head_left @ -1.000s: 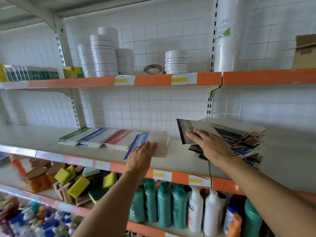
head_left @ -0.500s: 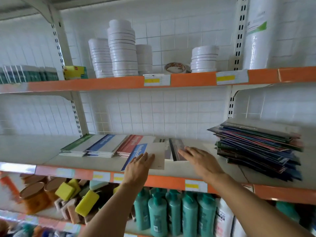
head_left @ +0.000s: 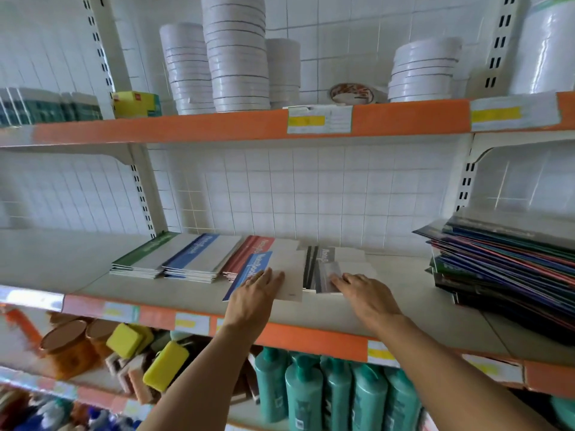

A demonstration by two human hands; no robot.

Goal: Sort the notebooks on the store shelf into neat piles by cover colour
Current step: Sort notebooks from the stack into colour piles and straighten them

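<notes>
Middle shelf [head_left: 93,275], front edge orange with price labels. At 9 o'clock of the hands, a row of sorted piles lying flat and side by side: green pile [head_left: 144,256], blue pile [head_left: 199,258], red pile [head_left: 249,255], each edge touching the next. A loose blue notebook [head_left: 270,272] lies askew, overlapping the red pile's near corner. Left hand [head_left: 256,292] rests flat on this notebook, fingers straight and close together, pointing to 12 o'clock, pinching nothing. At 3 o'clock of it, just beside, a black pile [head_left: 323,265] with grey-and-black covers. Right hand [head_left: 362,290] lies on the black pile's near edge, fingers extended and slightly spread, tips pointing to 11 o'clock; whether the thumb hooks under a cover cannot be told. Well apart at 3 o'clock, an unsorted stack [head_left: 504,262] of mixed-colour notebooks, fanned and uneven, at the shelf's right end. Upper shelf: white roll stacks [head_left: 236,54], a tape roll [head_left: 351,93], a yellow box [head_left: 135,104]. Lower shelf at 6 o'clock: teal bottles [head_left: 336,396]; at 7 o'clock, yellow sponges [head_left: 165,365].
</notes>
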